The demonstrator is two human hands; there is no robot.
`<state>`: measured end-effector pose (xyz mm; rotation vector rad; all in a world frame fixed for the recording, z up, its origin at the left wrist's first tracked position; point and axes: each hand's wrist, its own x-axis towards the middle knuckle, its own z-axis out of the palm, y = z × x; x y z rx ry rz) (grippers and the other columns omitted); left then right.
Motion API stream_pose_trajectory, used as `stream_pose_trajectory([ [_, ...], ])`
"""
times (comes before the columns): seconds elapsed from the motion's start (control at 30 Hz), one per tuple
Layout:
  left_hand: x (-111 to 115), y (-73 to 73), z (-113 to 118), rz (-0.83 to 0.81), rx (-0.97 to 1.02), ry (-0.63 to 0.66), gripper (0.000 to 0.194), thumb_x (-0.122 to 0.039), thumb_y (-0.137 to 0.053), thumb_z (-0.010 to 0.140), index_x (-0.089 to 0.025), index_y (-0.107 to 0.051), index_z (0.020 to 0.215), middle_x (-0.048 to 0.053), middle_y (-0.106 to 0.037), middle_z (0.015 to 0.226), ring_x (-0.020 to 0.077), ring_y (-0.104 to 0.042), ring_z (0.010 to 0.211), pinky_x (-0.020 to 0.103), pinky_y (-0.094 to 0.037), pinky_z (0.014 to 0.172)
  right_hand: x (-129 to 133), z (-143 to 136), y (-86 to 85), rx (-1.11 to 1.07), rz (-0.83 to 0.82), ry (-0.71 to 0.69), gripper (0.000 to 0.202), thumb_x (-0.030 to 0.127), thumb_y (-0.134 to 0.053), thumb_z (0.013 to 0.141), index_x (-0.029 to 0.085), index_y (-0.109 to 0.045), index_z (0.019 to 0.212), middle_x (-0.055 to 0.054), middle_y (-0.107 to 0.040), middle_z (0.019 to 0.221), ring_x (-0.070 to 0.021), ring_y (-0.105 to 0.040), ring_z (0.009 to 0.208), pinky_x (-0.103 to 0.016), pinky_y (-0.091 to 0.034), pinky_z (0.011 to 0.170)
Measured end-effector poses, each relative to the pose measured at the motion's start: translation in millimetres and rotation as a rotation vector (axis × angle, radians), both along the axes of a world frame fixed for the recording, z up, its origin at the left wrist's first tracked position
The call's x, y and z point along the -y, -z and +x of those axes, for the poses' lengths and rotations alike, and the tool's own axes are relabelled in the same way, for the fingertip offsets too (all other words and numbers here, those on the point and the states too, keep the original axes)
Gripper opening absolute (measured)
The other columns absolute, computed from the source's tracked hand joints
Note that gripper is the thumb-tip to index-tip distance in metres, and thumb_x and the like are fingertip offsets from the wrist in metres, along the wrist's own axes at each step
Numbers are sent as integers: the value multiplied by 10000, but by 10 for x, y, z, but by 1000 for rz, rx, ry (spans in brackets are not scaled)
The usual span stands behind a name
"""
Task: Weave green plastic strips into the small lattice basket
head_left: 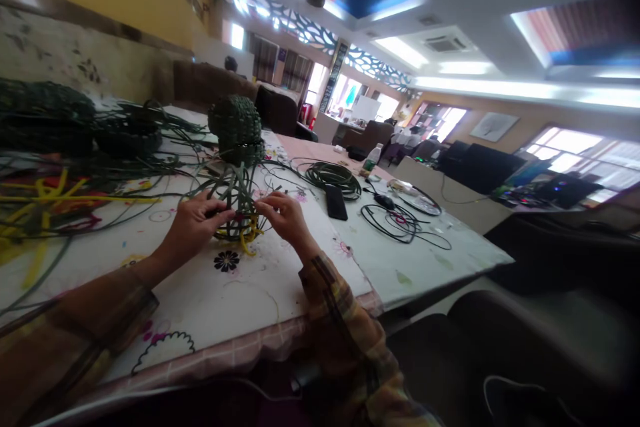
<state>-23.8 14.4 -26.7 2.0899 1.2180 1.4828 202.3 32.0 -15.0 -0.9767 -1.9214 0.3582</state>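
Note:
Between my hands on the flowered tablecloth (200, 307) stands a small, partly woven basket (239, 203) of dark green strips, with loose ends fanning out at its top. Yellow strips (247, 240) show around its lower part. From the left, my left hand (197, 217) pinches the green strips, thumb and fingers closed on them. On the opposite side, my right hand (283, 213) grips a strip between thumb and forefinger. Right behind the basket is a rounded dark green woven piece (236, 125). The exact strip in each pinch is too small to make out.
Dark woven pieces (45, 117) and yellow strips (55, 200) lie at left. To the right are a green strip coil (333, 177), a black phone (336, 203), a dark cord coil (395, 223) and a bottle (373, 159). The table's front edge (215, 360) is near me.

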Motion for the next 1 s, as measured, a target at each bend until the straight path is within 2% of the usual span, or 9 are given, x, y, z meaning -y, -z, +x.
stream_pose_trajectory([
  [0.1, 10, 7, 18, 52, 3, 8, 271, -458, -698, 849, -228, -768, 725, 14, -581, 724, 198, -552, 710, 339, -416, 692, 19, -144, -70, 34, 101, 161, 138, 355, -800, 903, 231, -823, 846, -35, -745, 913, -184, -630, 913, -336, -474, 899],
  [0.27, 26, -11, -2, 91, 36, -35, 255, -445, -696, 858, -221, -762, 754, 15, -565, 741, 195, -543, 709, 340, -413, 687, 2, -410, -83, -103, 13, 154, 251, 278, -762, 902, 199, -654, 689, 26, -604, 732, -138, -565, 750, -280, -442, 751],
  [0.4, 22, -10, -35, 126, 48, -101, 269, -462, -695, 860, -218, -749, 762, 17, -553, 748, 195, -535, 692, 344, -400, 672, 26, -482, -83, -184, -6, 147, 244, 287, -714, 916, 205, -614, 710, 46, -571, 695, -116, -526, 686, -253, -405, 667],
  [0.53, 24, -27, -55, 160, 8, -76, 274, -464, -682, 874, -224, -750, 759, 20, -558, 732, 196, -531, 692, 344, -398, 676, 21, -458, -123, -135, -108, 88, 266, 278, -735, 894, 204, -607, 673, 56, -550, 604, -106, -509, 616, -239, -406, 619],
  [0.63, 30, -60, -67, 160, -56, -35, 296, -478, -677, 876, -225, -737, 735, 26, -559, 721, 201, -541, 696, 348, -382, 672, -20, -465, -171, -242, -242, 1, 78, 277, -726, 905, 211, -706, 869, 37, -680, 675, -124, -631, 656, -236, -501, 643],
  [0.73, 36, -90, -81, 157, -97, -26, 296, -480, -671, 873, -226, -731, 733, 31, -564, 727, 201, -537, 692, 351, -354, 663, -68, -521, -209, -439, -386, -166, 277, 299, -726, 919, 218, -704, 1184, 12, -781, 792, -147, -728, 728, -266, -599, 709],
  [0.8, 42, -102, -88, 161, -103, -40, 294, -476, -665, 879, -225, -731, 741, 33, -565, 732, 202, -534, 694, 354, -346, 669, -99, -577, -212, -522, -425, -184, 272, 336, -719, 931, 198, -704, 1165, -5, -791, 804, -149, -732, 710, -269, -612, 697],
  [0.9, 41, -104, -95, 185, -101, -52, 300, -475, -670, 888, -223, -725, 734, 32, -551, 729, 203, -528, 692, 359, -338, 672, -138, -656, -185, -520, -406, -37, 200, 386, -661, 969, 189, -686, 944, -20, -772, 769, -139, -698, 638, -242, -560, 600],
  [1.0, 7, -84, -120, 213, -75, -65, 282, -460, -681, 887, -221, -724, 742, 29, -540, 728, 202, -524, 688, 358, -342, 672, -161, -679, -157, -443, -257, 190, 208, 347, -601, 1002, 216, -614, 842, -14, -758, 759, -134, -683, 640, -231, -518, 607],
])
